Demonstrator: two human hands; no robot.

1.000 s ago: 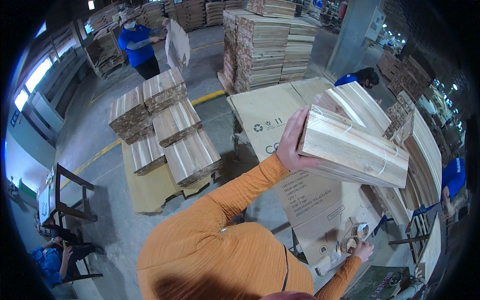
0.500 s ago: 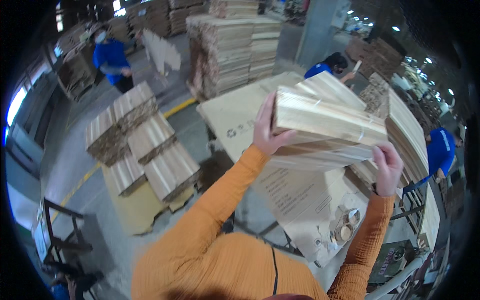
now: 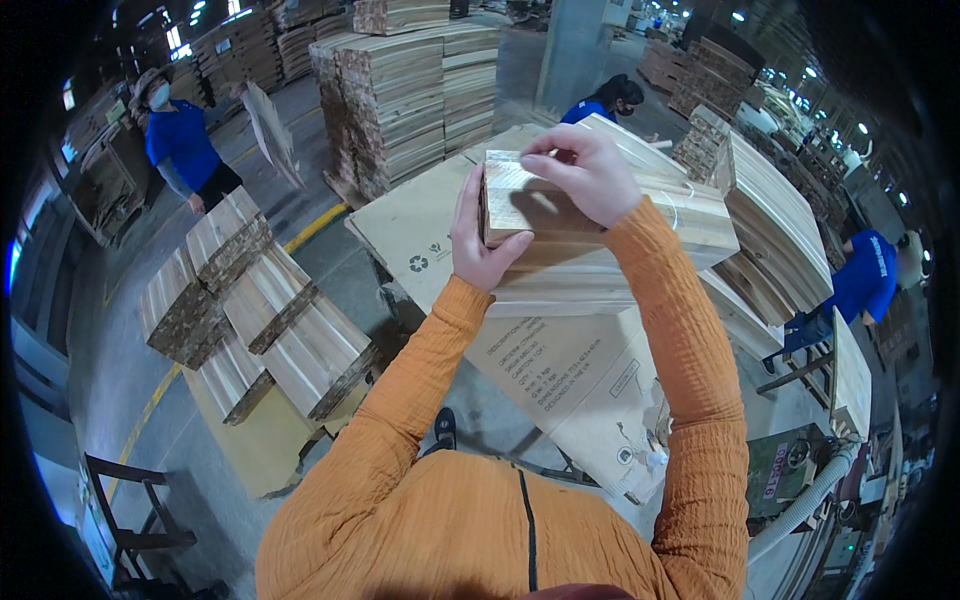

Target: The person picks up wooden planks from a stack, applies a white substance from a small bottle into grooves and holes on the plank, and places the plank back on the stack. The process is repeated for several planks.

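A long bundle of pale wooden strips point(image 3: 702, 218) lies over more strips on a cardboard-covered table point(image 3: 395, 222). Around its left end wraps my left hand point(image 3: 478, 238), thumb on the near side and fingers on the end. My right hand point(image 3: 588, 178) is above the top face near that same end, its thumb and forefinger brought together. What they pinch, if anything, is too small to make out. A thin pale band point(image 3: 674, 212) crosses the bundle right of my right wrist.
Wood bundles point(image 3: 315, 350) sit on cardboard on the floor at left. A tall wood stack point(image 3: 400, 110) stands beyond the table. Large curved bundles point(image 3: 775, 220) lie at right, near a grey hose point(image 3: 805, 510). Co-workers in blue point(image 3: 185, 145) are left, ahead and right.
My right hand has left the bundle's right end and come over its left end. My left hand keeps its hold. The right forearm now covers the round items on the cardboard.
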